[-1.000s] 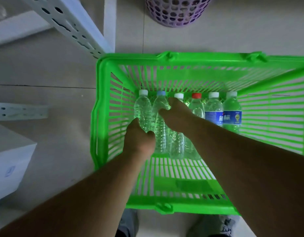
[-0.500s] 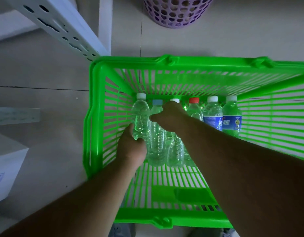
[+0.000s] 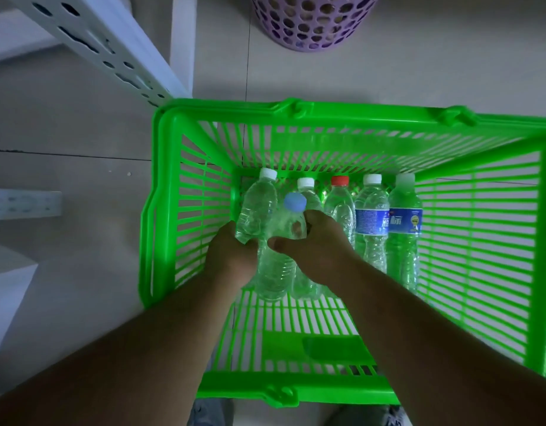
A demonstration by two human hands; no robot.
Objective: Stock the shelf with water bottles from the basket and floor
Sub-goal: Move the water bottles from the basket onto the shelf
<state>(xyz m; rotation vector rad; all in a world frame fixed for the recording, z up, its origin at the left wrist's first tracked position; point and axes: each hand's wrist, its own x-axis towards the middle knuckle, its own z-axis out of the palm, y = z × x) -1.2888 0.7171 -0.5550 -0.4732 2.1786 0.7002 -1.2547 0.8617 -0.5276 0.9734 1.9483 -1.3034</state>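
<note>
The right hand [image 3: 319, 250] is closed around the neck and shoulder of a clear plastic water bottle with a pale blue cap [image 3: 280, 250], thumb pressed to its near side. The left hand [image 3: 231, 256] is closed on the lower body of a clear plastic water bottle with a white cap [image 3: 257, 207] at the left end of the row. Compared with half a second earlier, the blue-capped bottle has risen and tilted out of the row, its cap now overlapping its neighbours; the white-capped bottle is also tipped up. This suggests that extraction has begun and both bottles are about to leave for the shelf. Four other bottles remain lying side by side in the bright green slatted plastic basket [image 3: 480, 241], which stands on the pale tiled floor [image 3: 65, 210] beside the white perforated metal shelf upright [image 3: 112, 53].
</note>
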